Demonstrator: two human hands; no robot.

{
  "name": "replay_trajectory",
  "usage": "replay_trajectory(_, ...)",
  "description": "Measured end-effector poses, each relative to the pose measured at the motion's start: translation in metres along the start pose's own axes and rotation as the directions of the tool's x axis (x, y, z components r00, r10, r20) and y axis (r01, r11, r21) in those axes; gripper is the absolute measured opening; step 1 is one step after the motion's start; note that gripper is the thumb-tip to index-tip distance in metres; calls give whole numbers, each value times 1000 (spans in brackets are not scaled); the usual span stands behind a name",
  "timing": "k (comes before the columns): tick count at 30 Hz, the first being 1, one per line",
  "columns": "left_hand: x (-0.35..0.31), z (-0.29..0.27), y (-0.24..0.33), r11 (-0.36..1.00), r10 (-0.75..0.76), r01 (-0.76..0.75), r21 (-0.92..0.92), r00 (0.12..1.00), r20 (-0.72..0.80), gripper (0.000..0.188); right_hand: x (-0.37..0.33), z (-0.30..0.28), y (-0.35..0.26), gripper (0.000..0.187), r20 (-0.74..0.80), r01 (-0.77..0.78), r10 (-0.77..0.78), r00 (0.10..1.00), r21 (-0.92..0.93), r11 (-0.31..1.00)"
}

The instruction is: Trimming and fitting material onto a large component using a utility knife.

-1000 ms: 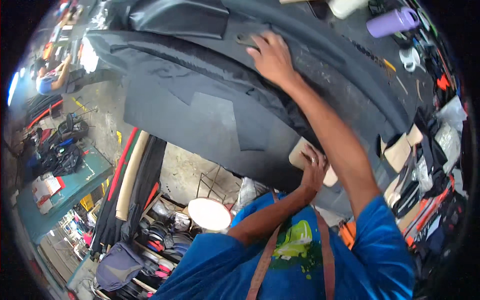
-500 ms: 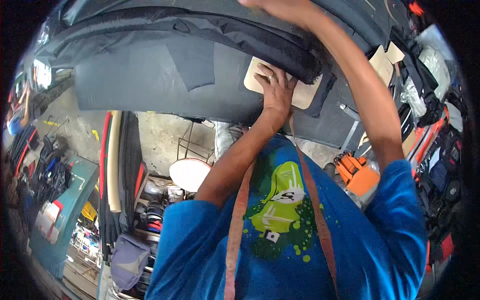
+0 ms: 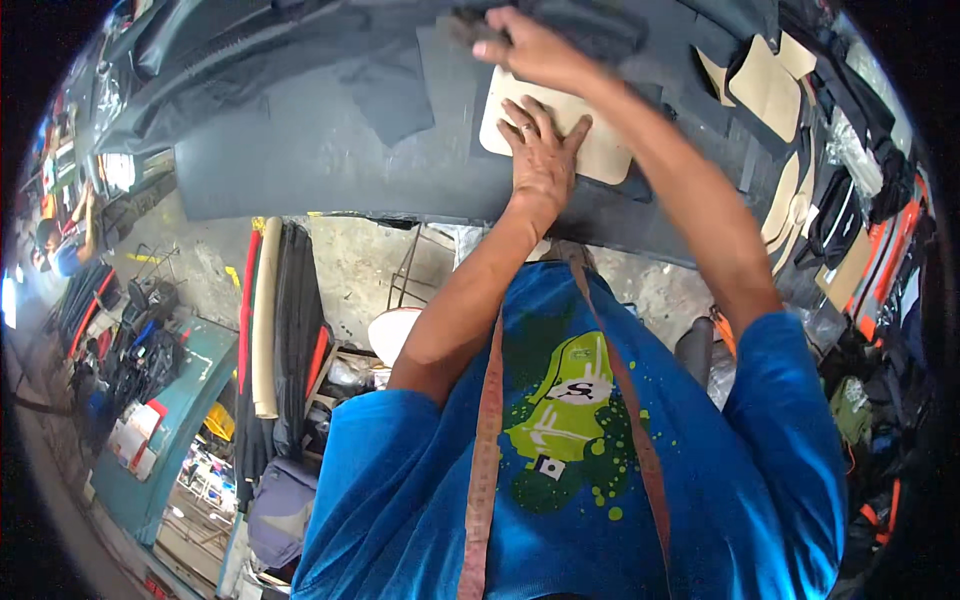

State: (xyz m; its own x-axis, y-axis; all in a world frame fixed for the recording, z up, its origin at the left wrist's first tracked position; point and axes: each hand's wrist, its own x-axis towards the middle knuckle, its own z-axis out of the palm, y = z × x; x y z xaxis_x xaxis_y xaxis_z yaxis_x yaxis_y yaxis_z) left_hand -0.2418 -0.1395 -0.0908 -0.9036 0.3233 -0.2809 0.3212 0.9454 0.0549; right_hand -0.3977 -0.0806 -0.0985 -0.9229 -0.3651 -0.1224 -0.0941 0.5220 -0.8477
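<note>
My left hand (image 3: 540, 155) lies with spread fingers on a cream, round-cornered flat board (image 3: 608, 155), pressing on its left half. Under the board is dark sheet material (image 3: 330, 180) that covers the worktable. Beyond the board's far left corner, my right hand (image 3: 525, 48) is closed around a dark object (image 3: 470, 28), blurred by motion, whose kind I cannot make out. My right forearm passes over the board's right side and hides part of it. A separate dark cut piece (image 3: 395, 95) lies to the left of the board.
More cream templates (image 3: 768, 88) lie at the table's far right, beside clear plastic and dark bags. Upright fabric rolls (image 3: 265, 320), a round white stool top (image 3: 392, 335) and a grey-purple backpack (image 3: 280, 515) stand left of me. Another person (image 3: 68, 248) is at the far left.
The black rolled fabric that covered the board's far edge has gone from over it, so more of the board shows. My right hand has come lower into view with the dark object.
</note>
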Motion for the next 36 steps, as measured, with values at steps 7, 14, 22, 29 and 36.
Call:
replay_trajectory(7, 2, 10, -11, 989, -52, 36, -141, 992, -114, 67, -1, -102, 0, 30, -131, -11, -24, 991, -257, 966)
replay_trajectory(14, -9, 30, -27, 924, -101, -41, -380, 933, -345, 89, -144, -42, 11, 45, -183, -100, -6, 983, -561, 822)
replay_trajectory(22, -9, 21, -30, 888, -95, -88, -452, 925, -367, 99, -168, -4, 21, 42, -151, -135, 53, 987, -613, 779)
replay_trajectory(29, -4, 21, -25, 896, -93, -79, -436, 928, -360, 105, -151, 1, 18, 46, -124, -104, 28, 992, -664, 740)
replay_trajectory(36, -8, 16, -22, 919, -123, -31, -394, 926, -358, 106, -229, -71, 55, 57, -435, -308, 19, 900, -606, 733)
